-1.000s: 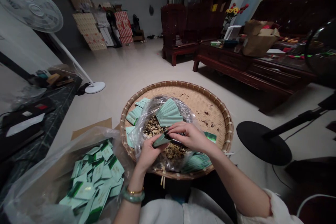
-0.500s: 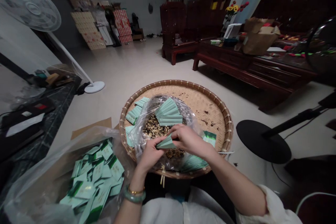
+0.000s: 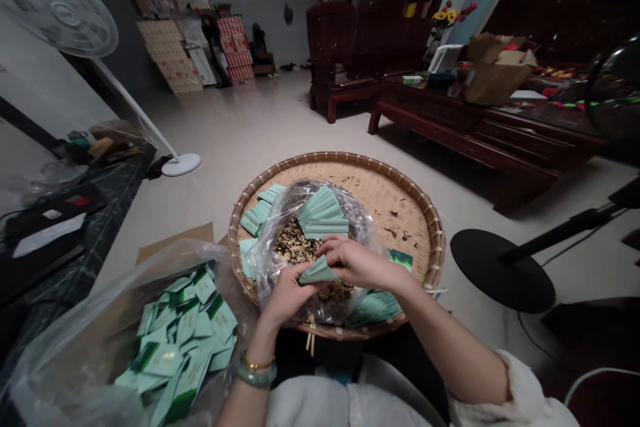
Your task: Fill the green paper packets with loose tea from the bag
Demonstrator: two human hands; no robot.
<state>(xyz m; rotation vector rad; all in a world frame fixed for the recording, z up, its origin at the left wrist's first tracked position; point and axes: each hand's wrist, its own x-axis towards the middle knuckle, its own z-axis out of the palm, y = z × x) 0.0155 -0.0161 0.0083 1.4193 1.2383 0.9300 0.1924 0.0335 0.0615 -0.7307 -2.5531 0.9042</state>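
My left hand [image 3: 286,295] and my right hand [image 3: 353,261] meet over a clear plastic bag [image 3: 280,227] of dried loose bits that lies in a round woven tray [image 3: 400,203]. Both hands pinch one small green packet [image 3: 317,273] between them, the left from below, the right from above and the side. A fanned stack of green packets [image 3: 323,213] rests on the bag just beyond my hands. More green packets [image 3: 373,307] lie in the tray under my right wrist, and others [image 3: 257,217] at the tray's left.
A large clear bag [image 3: 75,333] holding several green packets [image 3: 183,337] sits at lower left. A white standing fan [image 3: 60,10] is at far left, a black fan base [image 3: 503,270] at right. Dark wooden furniture [image 3: 450,120] and a cardboard box [image 3: 493,73] stand behind.
The dark object that my hands held against the packet a second ago is no longer seen. The packet is now pinched between both hands, which have barely moved.
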